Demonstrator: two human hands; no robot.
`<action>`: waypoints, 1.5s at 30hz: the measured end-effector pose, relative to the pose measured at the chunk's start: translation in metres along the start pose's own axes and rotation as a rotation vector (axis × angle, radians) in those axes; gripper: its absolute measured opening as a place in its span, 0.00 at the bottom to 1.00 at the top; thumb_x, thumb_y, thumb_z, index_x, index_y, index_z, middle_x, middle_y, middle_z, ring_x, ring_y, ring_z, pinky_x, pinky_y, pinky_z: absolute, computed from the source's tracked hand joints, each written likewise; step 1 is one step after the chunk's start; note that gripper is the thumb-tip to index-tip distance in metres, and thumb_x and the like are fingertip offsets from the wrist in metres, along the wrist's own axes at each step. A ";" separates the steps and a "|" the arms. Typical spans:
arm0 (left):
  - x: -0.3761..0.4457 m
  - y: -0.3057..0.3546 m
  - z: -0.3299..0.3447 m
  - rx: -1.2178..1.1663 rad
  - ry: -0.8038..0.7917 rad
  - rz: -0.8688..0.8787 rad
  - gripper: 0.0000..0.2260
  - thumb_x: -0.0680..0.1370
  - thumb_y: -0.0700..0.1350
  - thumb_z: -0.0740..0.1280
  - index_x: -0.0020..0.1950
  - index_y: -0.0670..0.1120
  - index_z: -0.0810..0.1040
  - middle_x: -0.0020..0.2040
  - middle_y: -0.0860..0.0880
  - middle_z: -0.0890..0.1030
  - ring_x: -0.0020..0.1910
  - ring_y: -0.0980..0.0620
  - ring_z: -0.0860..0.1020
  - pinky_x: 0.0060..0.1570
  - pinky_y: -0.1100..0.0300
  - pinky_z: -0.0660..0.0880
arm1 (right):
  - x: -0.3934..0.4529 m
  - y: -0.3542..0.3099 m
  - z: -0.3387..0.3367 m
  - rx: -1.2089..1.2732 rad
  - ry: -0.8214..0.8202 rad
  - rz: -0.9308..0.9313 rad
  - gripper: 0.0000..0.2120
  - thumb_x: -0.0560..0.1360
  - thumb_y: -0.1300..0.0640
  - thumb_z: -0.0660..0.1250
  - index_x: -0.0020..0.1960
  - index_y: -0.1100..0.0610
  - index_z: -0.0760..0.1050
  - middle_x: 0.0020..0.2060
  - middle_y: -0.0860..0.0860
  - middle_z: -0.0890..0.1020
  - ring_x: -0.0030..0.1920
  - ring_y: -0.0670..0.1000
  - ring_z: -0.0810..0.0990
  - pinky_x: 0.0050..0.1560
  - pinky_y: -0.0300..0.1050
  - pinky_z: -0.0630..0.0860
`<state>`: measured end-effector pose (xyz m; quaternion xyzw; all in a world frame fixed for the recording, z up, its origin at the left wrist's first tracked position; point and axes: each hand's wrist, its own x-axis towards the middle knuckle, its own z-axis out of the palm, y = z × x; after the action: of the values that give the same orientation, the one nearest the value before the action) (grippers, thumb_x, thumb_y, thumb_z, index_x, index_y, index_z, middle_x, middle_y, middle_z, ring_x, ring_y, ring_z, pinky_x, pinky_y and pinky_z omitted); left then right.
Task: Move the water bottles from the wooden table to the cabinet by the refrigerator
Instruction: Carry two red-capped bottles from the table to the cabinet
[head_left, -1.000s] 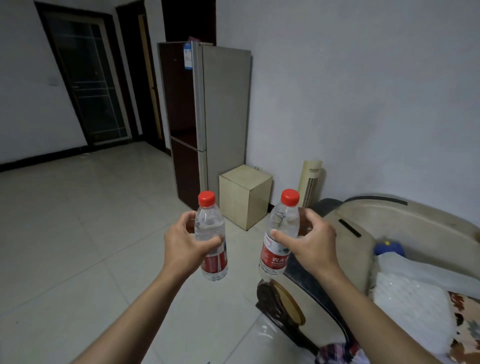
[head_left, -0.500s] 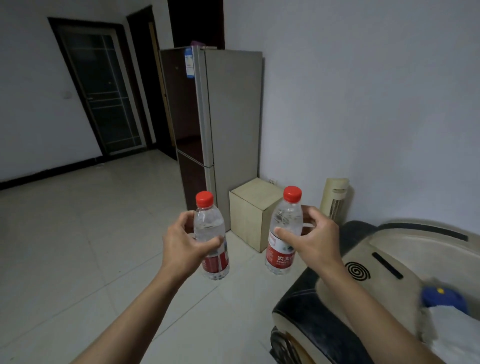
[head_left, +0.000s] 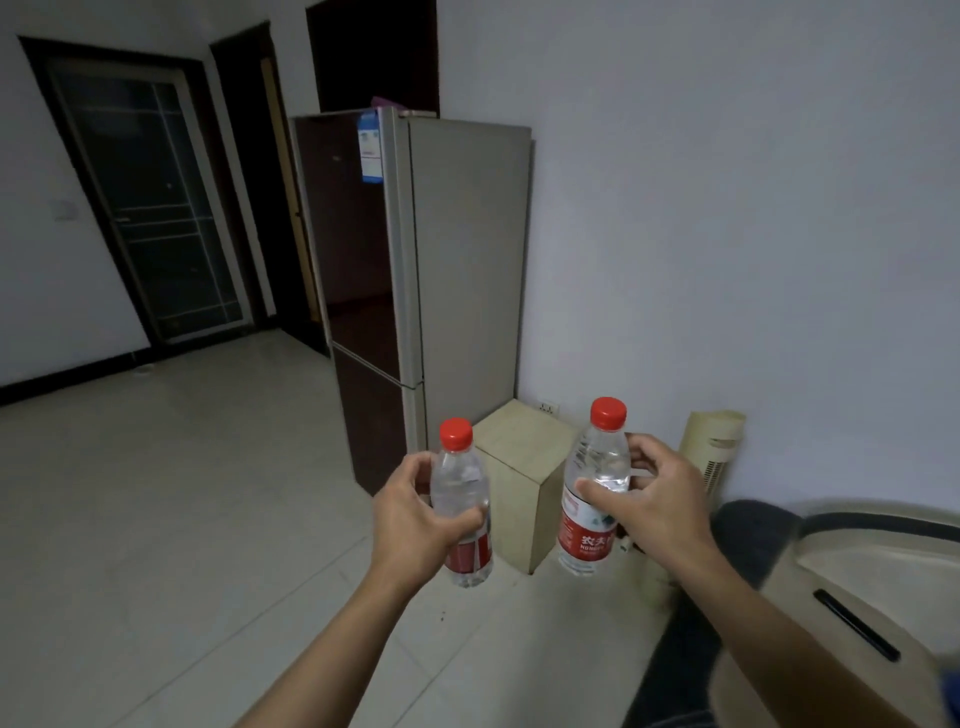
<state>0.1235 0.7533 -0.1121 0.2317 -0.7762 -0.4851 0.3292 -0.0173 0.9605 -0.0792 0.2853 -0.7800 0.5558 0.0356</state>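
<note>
Midway through the carry: the left hand is wrapped round the body of the left bottle, thumb across its front, and the right hand clasps the right bottle near its shoulder, thumb in front and fingers curled behind. Both bottles are held upright in the air, well apart from each other, each clear, red-capped and banded with a red label on its lower half; both look nearly full. Just beyond and between the hands stands the cabinet, a low pale box on the floor, its top bare where visible. Beyond it, touching or nearly so, rises the refrigerator. By this view, pickup is done; approach and setting down remain. The wooden table is out of view, so whether more bottles wait there cannot be told.
</note>
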 end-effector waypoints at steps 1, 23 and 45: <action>0.017 -0.006 0.000 -0.006 0.002 0.004 0.23 0.62 0.43 0.82 0.51 0.55 0.77 0.46 0.55 0.82 0.43 0.60 0.81 0.40 0.66 0.79 | 0.014 0.003 0.009 0.009 0.016 0.001 0.23 0.62 0.58 0.82 0.47 0.41 0.75 0.43 0.41 0.83 0.39 0.40 0.84 0.36 0.33 0.79; 0.339 -0.073 0.121 0.031 -0.050 -0.008 0.23 0.63 0.43 0.82 0.53 0.53 0.77 0.48 0.54 0.83 0.45 0.58 0.82 0.45 0.58 0.81 | 0.323 0.148 0.074 -0.110 0.104 -0.039 0.23 0.63 0.51 0.81 0.54 0.54 0.78 0.47 0.43 0.83 0.42 0.42 0.83 0.39 0.31 0.79; 0.633 -0.176 0.231 -0.094 -0.248 -0.007 0.24 0.61 0.41 0.83 0.51 0.50 0.78 0.46 0.54 0.82 0.44 0.59 0.81 0.40 0.62 0.79 | 0.546 0.229 0.152 -0.294 0.254 0.127 0.22 0.63 0.49 0.81 0.52 0.48 0.76 0.43 0.36 0.80 0.41 0.35 0.81 0.38 0.25 0.75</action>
<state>-0.4672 0.3879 -0.1624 0.1571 -0.7867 -0.5470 0.2394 -0.5439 0.6540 -0.1271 0.1547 -0.8584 0.4686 0.1400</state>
